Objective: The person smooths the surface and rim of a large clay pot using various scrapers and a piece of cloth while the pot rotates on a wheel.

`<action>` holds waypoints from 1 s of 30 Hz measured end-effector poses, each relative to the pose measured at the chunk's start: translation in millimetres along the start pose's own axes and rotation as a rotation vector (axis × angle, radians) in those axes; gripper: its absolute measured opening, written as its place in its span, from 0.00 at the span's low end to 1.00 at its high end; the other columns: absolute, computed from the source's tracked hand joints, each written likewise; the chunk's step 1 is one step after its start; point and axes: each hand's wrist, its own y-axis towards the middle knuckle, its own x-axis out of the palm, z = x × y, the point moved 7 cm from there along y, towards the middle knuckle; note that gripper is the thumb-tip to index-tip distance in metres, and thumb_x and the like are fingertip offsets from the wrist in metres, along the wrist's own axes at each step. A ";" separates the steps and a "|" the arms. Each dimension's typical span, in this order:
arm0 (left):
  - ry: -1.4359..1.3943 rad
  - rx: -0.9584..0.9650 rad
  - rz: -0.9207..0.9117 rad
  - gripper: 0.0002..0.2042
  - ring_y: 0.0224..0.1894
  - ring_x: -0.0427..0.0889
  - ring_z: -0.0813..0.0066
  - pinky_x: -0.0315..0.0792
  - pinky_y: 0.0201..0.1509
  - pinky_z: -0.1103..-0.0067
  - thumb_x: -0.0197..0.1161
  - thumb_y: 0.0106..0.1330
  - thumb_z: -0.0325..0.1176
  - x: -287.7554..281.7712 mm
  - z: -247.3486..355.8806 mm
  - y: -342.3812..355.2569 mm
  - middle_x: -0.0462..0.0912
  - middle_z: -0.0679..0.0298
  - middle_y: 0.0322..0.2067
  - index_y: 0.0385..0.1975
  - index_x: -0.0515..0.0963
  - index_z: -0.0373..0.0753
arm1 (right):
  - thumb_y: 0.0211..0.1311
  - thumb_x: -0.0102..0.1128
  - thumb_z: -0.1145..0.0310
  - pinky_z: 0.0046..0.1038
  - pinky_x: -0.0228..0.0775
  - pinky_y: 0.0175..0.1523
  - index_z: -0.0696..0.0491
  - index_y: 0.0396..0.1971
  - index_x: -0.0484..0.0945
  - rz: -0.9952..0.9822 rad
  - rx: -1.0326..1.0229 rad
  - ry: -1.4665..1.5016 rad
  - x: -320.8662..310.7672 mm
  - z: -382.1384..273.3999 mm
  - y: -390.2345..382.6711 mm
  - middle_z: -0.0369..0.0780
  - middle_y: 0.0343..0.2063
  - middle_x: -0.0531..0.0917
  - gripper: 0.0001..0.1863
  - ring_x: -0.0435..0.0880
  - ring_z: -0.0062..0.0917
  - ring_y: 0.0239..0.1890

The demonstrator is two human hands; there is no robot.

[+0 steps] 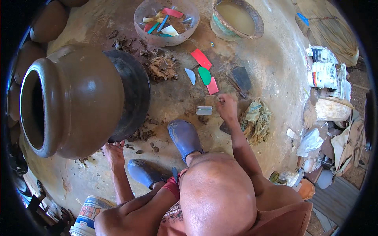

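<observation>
A large brown wet-looking clay pot (84,102) leans at the left, its mouth turned to the left. Its other end meets a round black disc (138,92). My left hand (114,152) is at the disc's lower edge, fingers apart, the tips partly hidden beneath it. On the floor ahead, my right hand (228,107) has its fingers curled at the edge of a thin brown square piece (212,100), which it seems to pinch. Just below lies a shiny metal scraper (204,110). Beyond are red (201,59), green (204,75), pink (212,85) and pale blue (190,76) flat pieces.
A clear bowl (142,33) of coloured pieces and a tub of cloudy water (235,17) stand at the far side. A crumpled rag (256,121) and a dark slab (241,78) lie right of my hand. White containers (323,74) line the right side; a bucket (92,208) stands lower left.
</observation>
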 end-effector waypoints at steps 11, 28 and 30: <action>0.007 0.006 0.047 0.26 0.54 0.75 0.66 0.73 0.52 0.66 0.54 0.74 0.60 -6.0 0.1 -0.9 0.73 0.67 0.58 0.64 0.65 0.52 | 0.64 0.62 0.81 0.30 0.81 0.49 0.56 0.40 0.72 0.036 -0.079 0.770 -60.5 -47.5 8.6 0.46 0.52 0.83 0.09 0.84 0.23 0.46; 0.033 0.052 0.030 0.24 0.59 0.74 0.64 0.72 0.57 0.61 0.51 0.76 0.53 -32.9 1.8 18.2 0.69 0.64 0.63 0.64 0.65 0.48 | 0.57 0.67 0.87 0.26 0.80 0.51 0.62 0.50 0.79 0.292 -0.342 0.736 -133.1 -156.6 25.9 0.45 0.56 0.82 0.19 0.84 0.22 0.50; 0.014 0.059 -0.001 0.23 0.59 0.74 0.65 0.72 0.57 0.61 0.51 0.76 0.52 -27.4 -1.2 19.8 0.70 0.64 0.63 0.64 0.65 0.47 | 0.56 0.67 0.86 0.25 0.80 0.49 0.62 0.45 0.82 0.256 -0.382 0.696 -137.8 -152.4 34.0 0.44 0.55 0.82 0.15 0.84 0.20 0.50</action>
